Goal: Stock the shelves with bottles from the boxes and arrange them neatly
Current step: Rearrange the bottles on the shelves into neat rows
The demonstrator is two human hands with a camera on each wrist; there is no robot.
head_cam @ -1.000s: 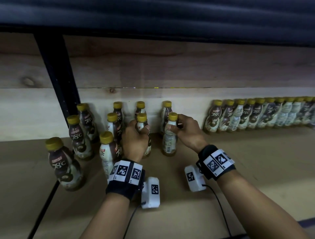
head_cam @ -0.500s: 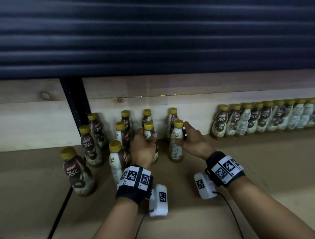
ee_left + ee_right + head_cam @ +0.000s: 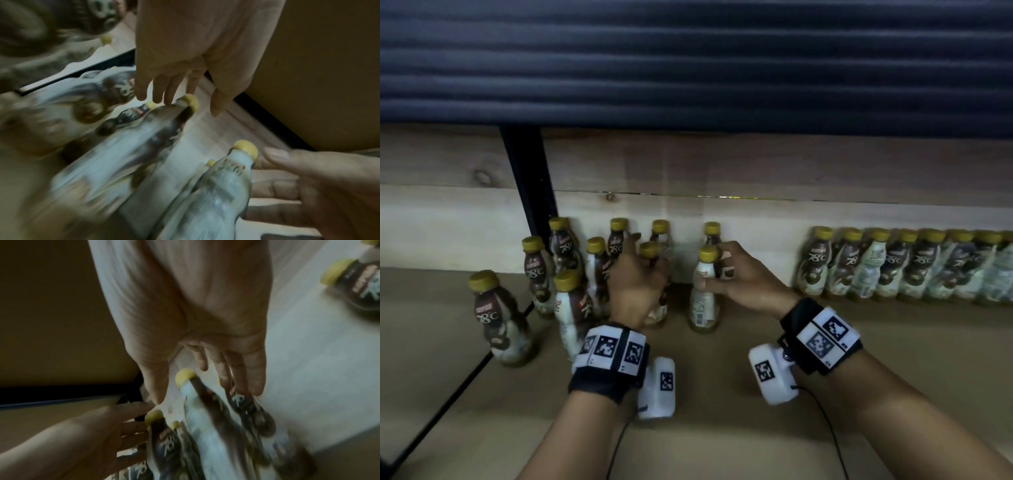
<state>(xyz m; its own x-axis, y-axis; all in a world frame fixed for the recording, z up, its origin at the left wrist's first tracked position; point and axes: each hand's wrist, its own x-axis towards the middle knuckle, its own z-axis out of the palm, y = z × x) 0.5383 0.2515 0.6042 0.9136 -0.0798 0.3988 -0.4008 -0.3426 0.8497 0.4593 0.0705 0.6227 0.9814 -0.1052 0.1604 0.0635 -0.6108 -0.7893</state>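
Observation:
Small coffee bottles with yellow caps stand on the brown shelf (image 3: pixel 842 359). My left hand (image 3: pixel 637 284) hovers at one bottle (image 3: pixel 649 251) in the loose cluster. Its fingers (image 3: pixel 168 91) are straight and spread, with the tips just at that bottle's neck (image 3: pixel 180 112). My right hand (image 3: pixel 743 281) straddles a white-labelled bottle (image 3: pixel 702 305), thumb in front and straight fingers behind. In the right wrist view this bottle (image 3: pixel 205 410) stands between the thumb and fingers (image 3: pixel 246 378), not clasped.
A tight row of bottles (image 3: pixel 893 270) lines the wooden back board (image 3: pixel 756 164) at the right. More loose bottles (image 3: pixel 537 274) stand to the left, one (image 3: pixel 496 311) out in front. A black upright post (image 3: pixel 527 178) rises at the left.
Both hands gripped bottle necks before. Now the left hand's fingers have spread off its bottle, and the right hand's grip has loosened. My head has tilted up.

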